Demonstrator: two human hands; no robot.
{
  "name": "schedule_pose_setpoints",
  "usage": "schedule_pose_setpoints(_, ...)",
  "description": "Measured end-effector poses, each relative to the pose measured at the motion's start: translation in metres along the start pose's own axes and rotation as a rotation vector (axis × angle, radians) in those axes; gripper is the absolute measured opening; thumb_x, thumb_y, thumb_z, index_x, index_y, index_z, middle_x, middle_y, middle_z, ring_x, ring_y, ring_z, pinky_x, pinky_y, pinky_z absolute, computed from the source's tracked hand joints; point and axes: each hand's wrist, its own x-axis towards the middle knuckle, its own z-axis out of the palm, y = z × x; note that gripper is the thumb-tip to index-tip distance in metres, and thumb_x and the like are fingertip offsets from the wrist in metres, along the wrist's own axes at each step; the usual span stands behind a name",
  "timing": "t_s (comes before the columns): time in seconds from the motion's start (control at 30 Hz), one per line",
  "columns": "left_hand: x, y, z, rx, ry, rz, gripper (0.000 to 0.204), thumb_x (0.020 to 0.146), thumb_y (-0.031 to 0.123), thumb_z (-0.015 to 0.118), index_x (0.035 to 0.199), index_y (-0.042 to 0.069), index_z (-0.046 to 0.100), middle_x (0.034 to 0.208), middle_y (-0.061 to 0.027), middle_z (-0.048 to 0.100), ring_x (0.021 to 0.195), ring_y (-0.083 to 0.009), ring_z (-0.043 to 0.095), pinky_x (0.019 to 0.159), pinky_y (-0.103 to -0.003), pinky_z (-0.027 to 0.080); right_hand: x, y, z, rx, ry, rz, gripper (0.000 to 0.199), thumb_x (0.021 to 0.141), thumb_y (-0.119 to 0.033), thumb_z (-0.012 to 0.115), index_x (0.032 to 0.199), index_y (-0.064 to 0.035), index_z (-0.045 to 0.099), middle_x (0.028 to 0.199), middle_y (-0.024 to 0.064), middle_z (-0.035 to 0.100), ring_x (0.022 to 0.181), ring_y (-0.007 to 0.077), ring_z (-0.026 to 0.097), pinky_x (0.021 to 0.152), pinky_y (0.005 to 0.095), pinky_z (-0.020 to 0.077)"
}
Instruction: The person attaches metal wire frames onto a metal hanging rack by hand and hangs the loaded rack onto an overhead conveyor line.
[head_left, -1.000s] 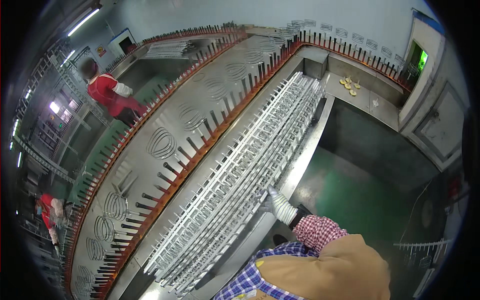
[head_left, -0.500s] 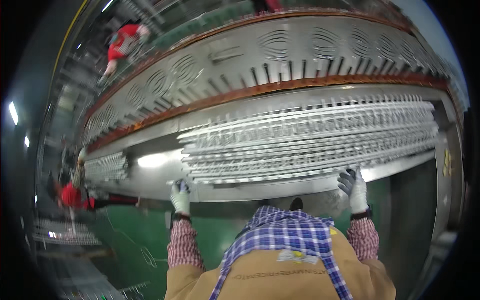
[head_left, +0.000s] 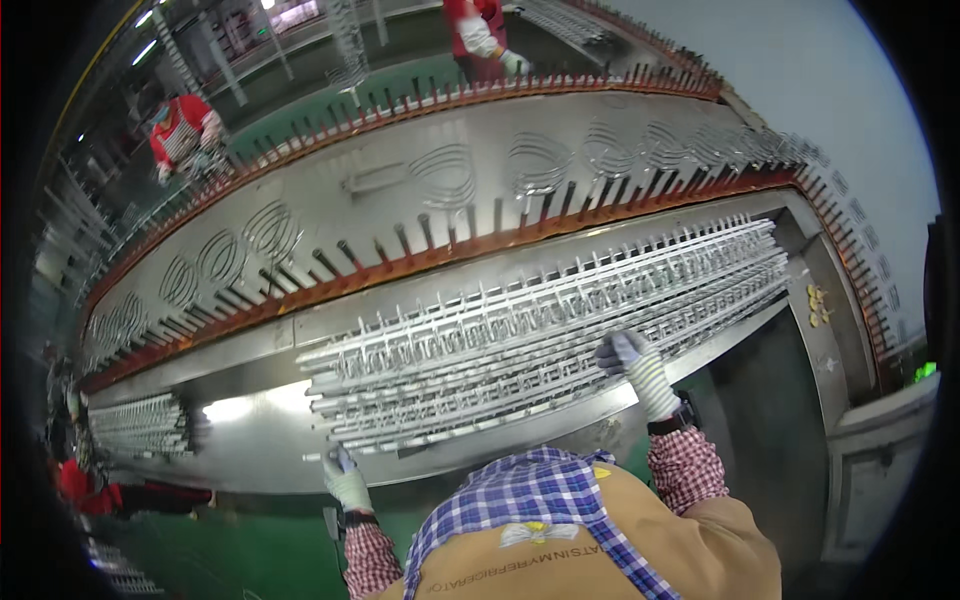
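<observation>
On the steel table point(head_left: 250, 445) at 12 o'clock lies a long, springy-looking wire rack stack point(head_left: 540, 345), likely awkward rather than heavy; left hand point(head_left: 345, 478) and right hand point(head_left: 632, 362) grip its near edge, best held well apart.

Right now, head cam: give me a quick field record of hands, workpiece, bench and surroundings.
left hand: gloved left hand at the near left corner of the wire racks, touching them
right hand: gloved right hand on the racks' near edge, further right
workpiece: long stack of white wire racks, lying flat
surface: metal bench
behind: conveyor with orange pegged rails, carrying wire coils
other stack: smaller rack stack at far left
people: workers in red beyond the conveyor
grip: cannot tell for either hand
</observation>
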Motion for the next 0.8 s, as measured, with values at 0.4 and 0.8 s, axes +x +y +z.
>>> schedule_pose_setpoints(0.4,0.006,-0.061,0.030,-0.684,0.038,-0.339,0.010,0.084,0.012,0.048,0.091,0.005,0.050,0.080,-0.0044,0.056,0.057,-0.0077,0.044,0.045,-0.019,0.036,0.199,0.007,-0.039,-0.221,0.153,-0.025,0.033,0.083,-0.022,0.052,0.110,-0.0036,0.046,0.083,0.0062,0.057,0.064,0.0116,0.054,0.052,0.0225,0.0440)
schedule_pose_setpoints(0.8,-0.035,0.010,0.002,-0.336,0.081,-0.644,0.027,0.086,0.020,0.044,0.113,0.013,0.044,0.085,-0.0006,0.052,0.062,-0.0081,0.046,0.048,-0.021,0.039,0.363,0.019,-0.001,0.068,0.079,-0.126,0.017,0.079,-0.019,0.054,0.093,-0.0105,0.049,0.063,0.0075,0.057,0.040,0.0154,0.046,0.034,0.0266,0.0329)
